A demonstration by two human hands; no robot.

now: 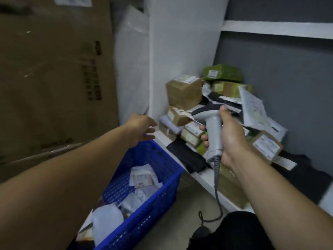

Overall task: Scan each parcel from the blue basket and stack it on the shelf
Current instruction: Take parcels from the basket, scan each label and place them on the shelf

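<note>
At centre frame the right hand (229, 136) grips the scanner (213, 129) before the shelf (200, 175), while the left hand (142, 128) hovers open over the blue basket (162, 195), where parcels (141, 177) wait lower left. That shelf heap (185, 92) looks loose, so another parcel could tip it over the edge

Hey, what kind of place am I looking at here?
Probably a parcel storeroom or courier depot: labelled parcels heaped on a white shelf, more in a blue basket, and a barcode scanner held in the right hand.
</note>
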